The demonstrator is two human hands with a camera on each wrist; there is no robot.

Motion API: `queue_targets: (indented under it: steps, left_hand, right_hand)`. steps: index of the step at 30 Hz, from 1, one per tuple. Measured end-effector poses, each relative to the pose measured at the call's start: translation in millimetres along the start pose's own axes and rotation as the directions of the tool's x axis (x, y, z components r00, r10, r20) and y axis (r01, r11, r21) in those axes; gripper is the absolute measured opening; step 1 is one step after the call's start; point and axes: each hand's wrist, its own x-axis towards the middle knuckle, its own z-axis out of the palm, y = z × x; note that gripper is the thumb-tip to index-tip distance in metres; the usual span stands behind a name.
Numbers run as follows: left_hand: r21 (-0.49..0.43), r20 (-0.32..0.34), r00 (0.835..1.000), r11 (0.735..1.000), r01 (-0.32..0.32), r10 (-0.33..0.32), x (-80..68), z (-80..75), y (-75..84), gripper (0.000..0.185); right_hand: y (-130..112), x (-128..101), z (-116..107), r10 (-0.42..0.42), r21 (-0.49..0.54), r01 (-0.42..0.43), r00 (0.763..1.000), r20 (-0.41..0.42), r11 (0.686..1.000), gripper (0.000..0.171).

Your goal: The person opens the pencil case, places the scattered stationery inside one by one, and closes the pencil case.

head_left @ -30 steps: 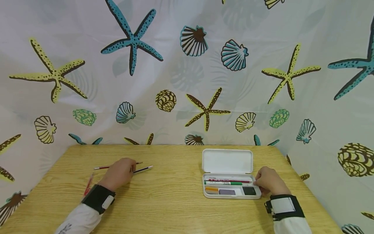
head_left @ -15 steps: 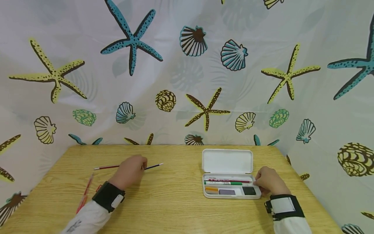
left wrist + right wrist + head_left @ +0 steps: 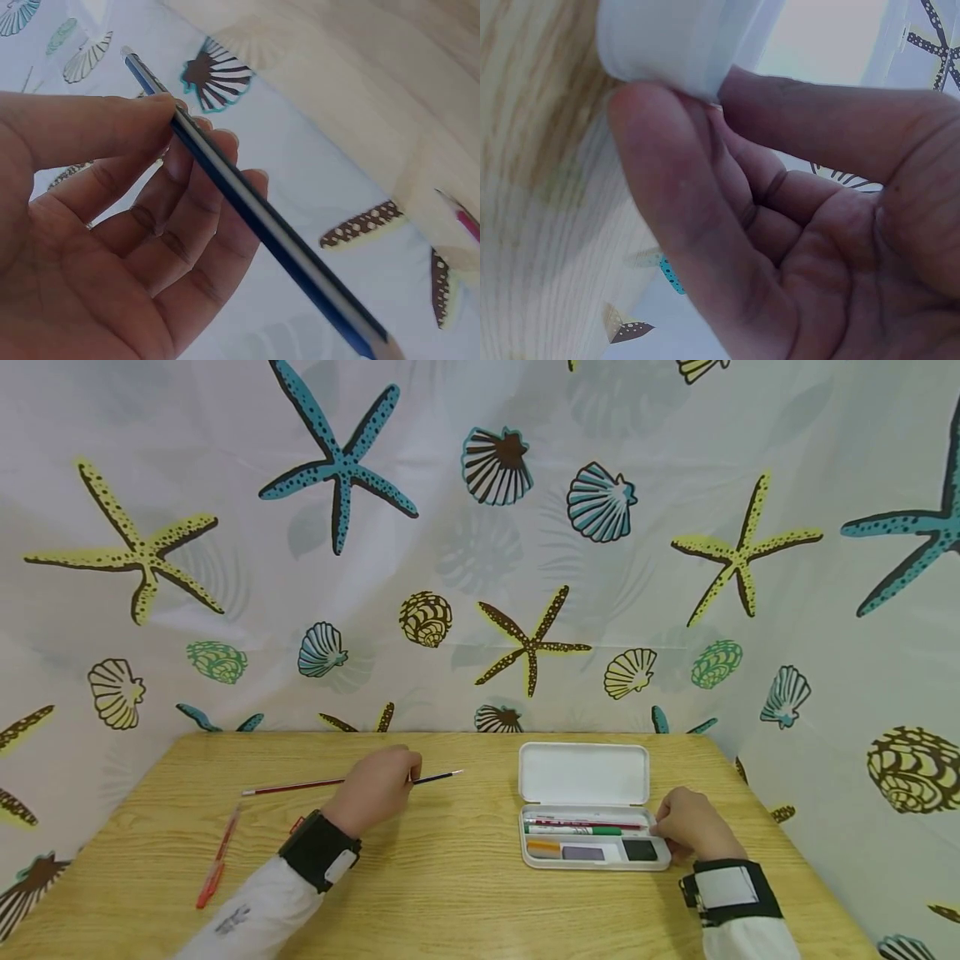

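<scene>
In the head view my left hand [image 3: 378,785] is raised over the left middle of the table, pinching a dark blue pencil. Seen from the left wrist, that striped pencil [image 3: 255,210] is held between thumb and fingertips near its pale end, its sharpened end reaching the lower edge. At the right, my right hand [image 3: 693,822] pinches the right end of a white pencil case [image 3: 600,865], whose lid [image 3: 583,772] stands open. The right wrist view shows thumb and index finger at the case's corner. Inside lie a red pencil [image 3: 600,823] and a green-capped marker [image 3: 570,830].
The case's front compartment holds an orange-and-white block [image 3: 543,848], a grey-purple block [image 3: 582,853] and a black block [image 3: 639,850]. On the left of the table lie a dark red pencil [image 3: 292,787], a red pen [image 3: 217,860] and a small red item [image 3: 297,824] partly behind the wrist.
My left hand has moved right and slightly away with the blue pencil, uncovering more of the red pen and the dark red pencil. My right hand and the case have stayed put.
</scene>
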Motion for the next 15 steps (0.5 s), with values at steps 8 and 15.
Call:
queue_targets:
  steps: [8,15]
  left_hand:
    - [-0.010,0.002,0.997,0.997,-0.076,0.076,18.0,4.7,31.6,0.017]
    - [0.008,0.029,0.991,0.991,-0.134,0.133,31.3,8.6,61.3,0.012]
  right_hand:
    - [0.3,-1.1,-1.1,-0.020,-0.009,0.020,1.000,-0.001,1.000,0.012]
    - [-0.4,-1.4,-0.9,-0.027,-0.002,0.027,1.000,-0.009,1.000,0.011]
